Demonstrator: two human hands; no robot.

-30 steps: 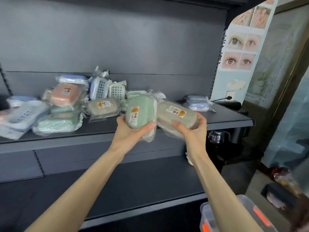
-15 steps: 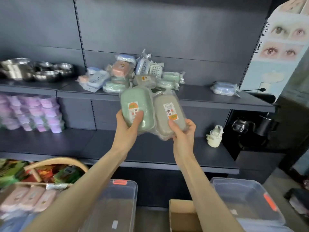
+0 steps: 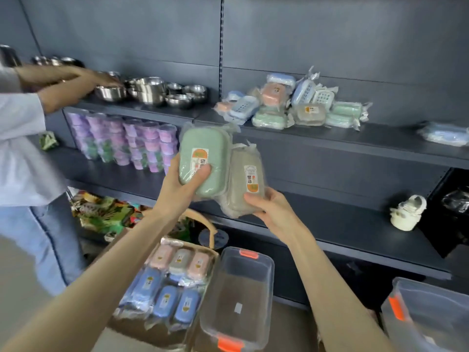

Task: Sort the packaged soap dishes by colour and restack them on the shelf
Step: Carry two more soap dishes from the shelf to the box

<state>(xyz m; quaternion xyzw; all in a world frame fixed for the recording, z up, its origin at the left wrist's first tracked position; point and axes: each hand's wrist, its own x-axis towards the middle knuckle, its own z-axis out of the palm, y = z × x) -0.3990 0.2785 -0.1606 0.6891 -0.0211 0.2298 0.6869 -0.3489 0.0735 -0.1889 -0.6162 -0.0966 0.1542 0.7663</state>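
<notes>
basket (image 3: 193,246), bottom centre: filled with blue and pink dishes (image 3: 165,301)
left hand (image 3: 177,191): wrapped round green soap dish (image 3: 203,153), mid-frame
right hand (image 3: 274,214): beige soap dish (image 3: 241,196) is gripped, touching the green one
upper shelf (image 3: 380,138), upper right: mixed pile (image 3: 291,105) is heaped, kinda messy

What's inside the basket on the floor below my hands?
In the basket: two pink dishes with a grey dish between them, and blue dishes nearer you, all wrapped. Anything beneath them is covered, and your left arm hides the left edge.
</notes>
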